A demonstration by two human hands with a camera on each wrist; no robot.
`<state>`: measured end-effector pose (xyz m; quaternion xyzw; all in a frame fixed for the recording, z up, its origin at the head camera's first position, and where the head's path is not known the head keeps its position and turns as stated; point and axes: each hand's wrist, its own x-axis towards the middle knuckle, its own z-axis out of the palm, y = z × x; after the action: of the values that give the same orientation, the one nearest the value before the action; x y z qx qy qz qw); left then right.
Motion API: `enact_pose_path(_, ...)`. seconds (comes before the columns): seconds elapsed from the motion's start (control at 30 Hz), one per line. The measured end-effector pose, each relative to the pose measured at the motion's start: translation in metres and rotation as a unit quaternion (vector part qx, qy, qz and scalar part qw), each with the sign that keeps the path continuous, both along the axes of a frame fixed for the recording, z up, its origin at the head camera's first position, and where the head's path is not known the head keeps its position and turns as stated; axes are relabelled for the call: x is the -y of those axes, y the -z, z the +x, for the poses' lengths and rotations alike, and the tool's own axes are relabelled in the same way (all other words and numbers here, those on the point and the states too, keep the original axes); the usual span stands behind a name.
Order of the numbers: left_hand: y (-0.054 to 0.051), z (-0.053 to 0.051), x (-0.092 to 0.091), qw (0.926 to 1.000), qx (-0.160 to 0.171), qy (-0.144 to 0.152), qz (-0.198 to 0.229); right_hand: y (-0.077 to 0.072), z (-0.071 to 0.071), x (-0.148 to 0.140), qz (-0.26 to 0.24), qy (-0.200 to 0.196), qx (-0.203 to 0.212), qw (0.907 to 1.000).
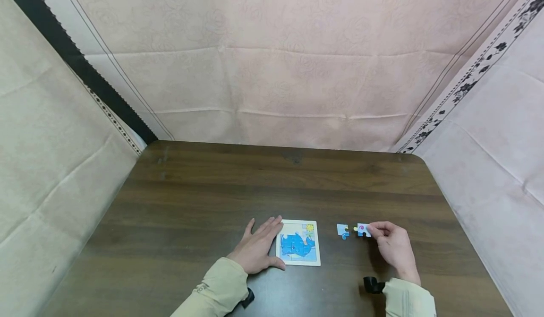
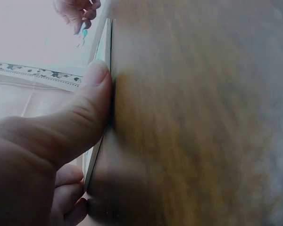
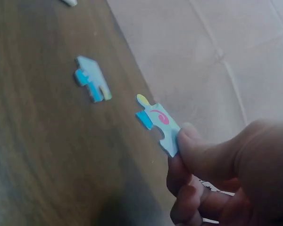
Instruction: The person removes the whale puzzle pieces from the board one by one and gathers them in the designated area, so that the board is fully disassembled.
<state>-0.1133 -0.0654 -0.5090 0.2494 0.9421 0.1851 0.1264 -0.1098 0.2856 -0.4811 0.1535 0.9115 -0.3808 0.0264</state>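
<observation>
Well in from the table's (image 1: 191, 203) far edge, the two hands were apart: the left hand (image 1: 258, 250), fingers extended, touched one puzzle board (image 1: 292, 228); the right hand (image 1: 393, 247) pinched one piece (image 1: 362, 230), one loose piece (image 1: 342, 230) between.

Pale, creased cloth (image 1: 272, 81) hung behind and beside the brown wood-grain surface (image 1: 221, 189), a black floral border (image 1: 467, 87) at right.

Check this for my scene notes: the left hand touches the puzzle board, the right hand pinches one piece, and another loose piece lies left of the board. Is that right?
Not left: the loose piece lies right of the puzzle board in the head view. The rest holds.
</observation>
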Motion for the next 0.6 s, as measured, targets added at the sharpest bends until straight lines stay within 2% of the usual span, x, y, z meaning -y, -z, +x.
enact_pose_path(0.27, 0.0, 0.0, 0.0, 1.0, 0.001, -0.001, -0.001, 0.013, -0.003, 0.001, -0.005, 0.059, -0.008, 0.9982)
enact_pose_path(0.6, -0.001, 0.0, 0.001, 1.0, -0.002, 0.005, -0.003, 0.019, -0.004, 0.0, -0.005, 0.072, 0.0, 0.9974)
